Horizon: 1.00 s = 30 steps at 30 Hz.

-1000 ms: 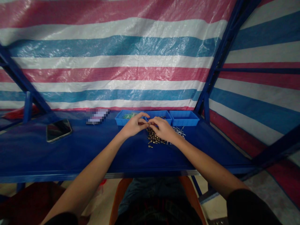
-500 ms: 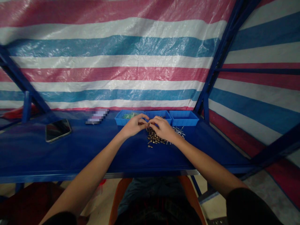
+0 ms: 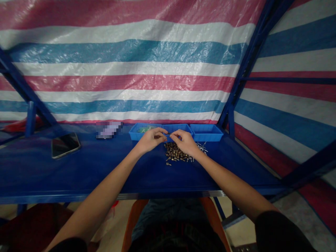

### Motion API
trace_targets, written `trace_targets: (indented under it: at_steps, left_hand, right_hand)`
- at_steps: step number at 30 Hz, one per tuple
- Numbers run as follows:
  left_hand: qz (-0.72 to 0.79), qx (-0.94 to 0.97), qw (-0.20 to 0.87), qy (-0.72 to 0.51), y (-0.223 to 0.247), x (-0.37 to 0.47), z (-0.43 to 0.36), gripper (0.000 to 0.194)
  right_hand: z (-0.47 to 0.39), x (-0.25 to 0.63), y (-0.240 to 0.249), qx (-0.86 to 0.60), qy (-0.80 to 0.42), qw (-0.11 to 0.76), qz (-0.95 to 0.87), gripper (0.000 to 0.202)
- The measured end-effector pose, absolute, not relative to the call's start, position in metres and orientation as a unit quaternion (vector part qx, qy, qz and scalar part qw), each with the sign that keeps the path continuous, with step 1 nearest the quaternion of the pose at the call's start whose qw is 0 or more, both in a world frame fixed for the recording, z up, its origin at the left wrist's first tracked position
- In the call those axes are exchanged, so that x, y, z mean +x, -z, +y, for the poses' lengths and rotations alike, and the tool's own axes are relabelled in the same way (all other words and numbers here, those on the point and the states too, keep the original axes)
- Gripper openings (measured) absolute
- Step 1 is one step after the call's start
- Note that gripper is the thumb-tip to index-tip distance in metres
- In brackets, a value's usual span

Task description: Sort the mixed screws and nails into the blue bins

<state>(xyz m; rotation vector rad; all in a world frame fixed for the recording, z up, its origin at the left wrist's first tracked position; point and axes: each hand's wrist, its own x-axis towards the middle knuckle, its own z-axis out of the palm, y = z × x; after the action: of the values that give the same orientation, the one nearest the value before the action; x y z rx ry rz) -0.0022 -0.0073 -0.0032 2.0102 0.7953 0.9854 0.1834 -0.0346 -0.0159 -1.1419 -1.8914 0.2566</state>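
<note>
Over the back of the blue table, my left hand [image 3: 152, 140] has its thumb and fingers curled towards my right hand [image 3: 185, 143]. My right thumb and fingertips pinch a small dark metal piece [image 3: 169, 133], its kind too small to tell. The left fingertips come close to that piece; what else they hold is hidden. Below lies a heap of brass-coloured screw-like pieces [image 3: 173, 154], with one loose screw-like piece [image 3: 168, 164] in front. Thin silver pins [image 3: 202, 148] lie at the heap's right, partly behind my right hand.
Three blue bins stand at the back: the left bin [image 3: 134, 135] with pale green pieces, the middle bin [image 3: 183, 126] partly hidden by my hands, the right bin [image 3: 207, 138]. A phone [image 3: 65, 146] and a blurred pale item [image 3: 109, 130] lie left. Striped sheeting [image 3: 131, 84] hangs behind.
My fingertips have parted slightly, with the right hand shifted a little to the right. The small dark piece now shows between them, and more of the heap is visible.
</note>
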Motion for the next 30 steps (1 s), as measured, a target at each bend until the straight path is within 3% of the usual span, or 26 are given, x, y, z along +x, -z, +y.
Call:
trace_targets:
  at_steps: [10,21,30]
  left_hand:
    - [0.309,0.809,0.338,-0.367,0.013,0.003,-0.007,0.025]
    - [0.320,0.866,0.184,-0.338,0.015,0.008,-0.014,0.029]
    - [0.327,0.847,0.234,-0.348,0.017,0.009,-0.011,0.026]
  right_hand:
    - [-0.038,0.176,0.022,-0.498,-0.002,0.387,-0.776,0.030]
    - [-0.041,0.175,0.022,-0.534,0.068,0.299,-0.788,0.032]
    - [-0.037,0.180,0.022,-0.504,0.047,0.302,-0.808,0.029]
